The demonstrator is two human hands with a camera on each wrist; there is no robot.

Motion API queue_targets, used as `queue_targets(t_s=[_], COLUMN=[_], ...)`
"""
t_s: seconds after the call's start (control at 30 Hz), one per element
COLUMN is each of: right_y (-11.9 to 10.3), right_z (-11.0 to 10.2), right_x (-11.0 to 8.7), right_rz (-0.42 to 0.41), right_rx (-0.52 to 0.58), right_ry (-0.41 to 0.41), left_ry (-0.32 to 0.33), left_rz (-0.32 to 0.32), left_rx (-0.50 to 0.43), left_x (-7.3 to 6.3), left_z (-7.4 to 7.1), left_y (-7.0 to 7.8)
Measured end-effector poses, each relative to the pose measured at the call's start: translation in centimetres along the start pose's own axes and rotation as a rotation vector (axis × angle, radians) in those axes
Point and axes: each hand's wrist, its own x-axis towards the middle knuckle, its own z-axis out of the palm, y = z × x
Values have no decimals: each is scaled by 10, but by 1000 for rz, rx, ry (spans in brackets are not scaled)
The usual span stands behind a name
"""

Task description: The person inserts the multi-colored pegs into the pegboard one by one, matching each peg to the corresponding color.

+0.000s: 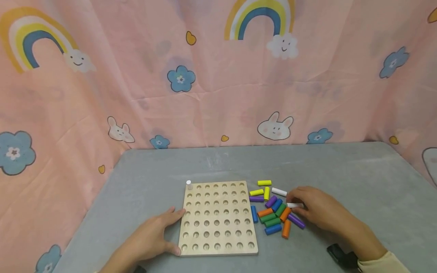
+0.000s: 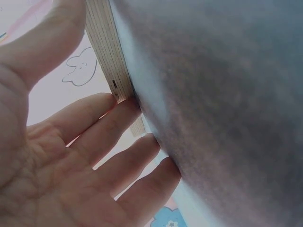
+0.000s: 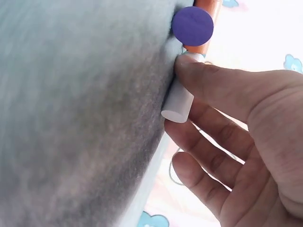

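Note:
A square wooden pegboard point(image 1: 218, 254) with rows of round holes lies flat on the table. One white peg point(image 1: 189, 184) stands upright in its far left corner hole. My left hand point(image 1: 151, 233) rests along the board's left side, thumb at the near corner. In the left wrist view the extended fingers point(image 2: 111, 125) touch the board's edge point(image 2: 111, 52). Right of the board, my right hand point(image 1: 322, 208) pinches a white peg point(image 3: 179, 100) between thumb and fingers, the peg lying low at the table surface. A purple peg point(image 3: 192, 26) and an orange peg point(image 3: 208, 9) lie just beyond it.
Loose pegs lie in a heap by the board's right edge: several yellow ones point(image 1: 264, 182), blue point(image 1: 273, 229), green point(image 1: 272, 222), orange point(image 1: 286, 229) and purple point(image 1: 296, 221). Another white peg point(image 1: 279, 192) lies behind. A pink patterned curtain point(image 1: 218, 106) hangs behind the grey table point(image 1: 358, 174).

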Motion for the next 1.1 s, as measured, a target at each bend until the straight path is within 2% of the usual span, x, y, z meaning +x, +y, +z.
queue_targets(t_s=[0.5,0.87,1.1], right_y=[0,-3,-6], right_z=[-3,-9,-12], right_x=[-2,-5,-3], right_rz=[5,-3,19], right_rx=[15,13,18], right_ry=[-12,40,61], left_ry=[-1,0,9], left_rz=[8,-3,-9], left_rx=[6,7,9], left_x=[1,-1,-2], left_z=[0,2,0], left_y=[-2,-1,-1])
